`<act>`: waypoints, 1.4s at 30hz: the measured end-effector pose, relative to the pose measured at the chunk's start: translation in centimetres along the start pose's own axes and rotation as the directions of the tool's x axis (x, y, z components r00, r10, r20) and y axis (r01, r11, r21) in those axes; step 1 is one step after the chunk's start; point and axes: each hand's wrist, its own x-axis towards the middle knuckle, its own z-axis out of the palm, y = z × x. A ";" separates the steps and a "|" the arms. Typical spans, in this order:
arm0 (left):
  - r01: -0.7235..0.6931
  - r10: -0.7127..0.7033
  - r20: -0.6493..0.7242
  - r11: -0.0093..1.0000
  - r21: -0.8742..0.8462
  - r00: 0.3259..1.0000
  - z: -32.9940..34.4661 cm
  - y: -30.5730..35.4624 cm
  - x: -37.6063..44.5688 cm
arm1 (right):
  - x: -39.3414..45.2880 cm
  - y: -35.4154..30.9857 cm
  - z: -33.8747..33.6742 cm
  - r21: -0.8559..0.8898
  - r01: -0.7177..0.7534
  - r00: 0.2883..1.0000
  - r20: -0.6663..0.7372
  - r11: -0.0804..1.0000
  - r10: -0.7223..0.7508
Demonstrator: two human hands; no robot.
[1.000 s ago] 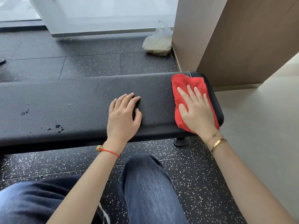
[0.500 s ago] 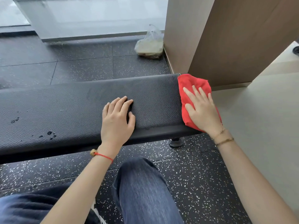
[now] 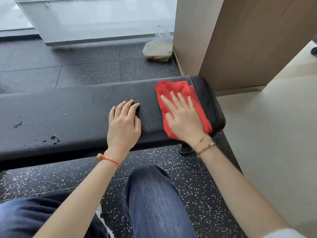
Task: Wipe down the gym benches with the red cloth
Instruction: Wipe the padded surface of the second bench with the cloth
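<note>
**Wiping the right end**

The black counter (image 3: 68, 114) spans my view. My right hand (image 3: 184, 121), fingers straight, presses the red cloth (image 3: 173, 87) flat near its right end for full contact. My left hand (image 3: 124, 124), grip relaxed, rests beside it, apparently bracing me. Droplets (image 3: 53, 139) remain leftward (unwiped, I judge).

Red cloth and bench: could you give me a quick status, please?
Right hand flat on red cloth, bench's right end. Left hand flat on black padded bench. Wet drops left, unwiped.

Setting: gym. Evidence: black padded bench (image 3: 68, 114), speckled rubber tile floor (image 3: 85, 69), glass wall (image 3: 103, 18) behind.
</note>
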 end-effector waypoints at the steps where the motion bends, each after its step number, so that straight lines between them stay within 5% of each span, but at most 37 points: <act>1: 0.002 -0.002 0.006 1.000 0.000 1.000 -0.1 0.0 0.1 | -1.0 -1.7 0.3 0.017 0.018 1.000 -0.004 1.000 -0.018; 5: -0.002 0.002 0.029 1.000 -0.006 1.000 -0.3 0.2 0.0 | -3.0 -6.2 1.7 0.052 0.035 0.999 -0.039 0.998 -0.033; 9: -0.005 0.005 0.025 1.000 -0.010 1.000 -0.3 0.0 0.0 | -3.4 -3.3 1.3 0.042 0.018 0.997 -0.077 0.999 -0.015; 15: -0.002 0.002 0.003 1.000 0.002 1.000 -0.1 0.2 0.0 | -2.8 0.9 0.5 -0.016 -0.258 0.960 -0.120 0.966 0.254; 22: 0.009 -0.009 -0.004 1.000 -0.006 1.000 0.1 0.1 0.2 | -3.7 -7.0 2.1 0.073 -0.034 0.995 -0.088 0.997 0.041; 25: -0.001 0.001 -0.001 1.000 -0.013 1.000 0.0 -0.1 0.1 | -4.1 -4.6 1.6 0.103 -0.020 0.993 -0.112 0.995 0.032; 33: -0.002 0.002 0.018 1.000 0.007 1.000 0.1 0.0 0.0 | -1.1 5.5 -0.4 0.059 -0.281 0.952 -0.110 0.958 0.286; 42: -0.015 0.015 0.010 0.999 0.031 1.000 0.0 0.0 0.0 | -2.3 6.2 -0.5 0.084 -0.234 0.970 -0.053 0.969 0.239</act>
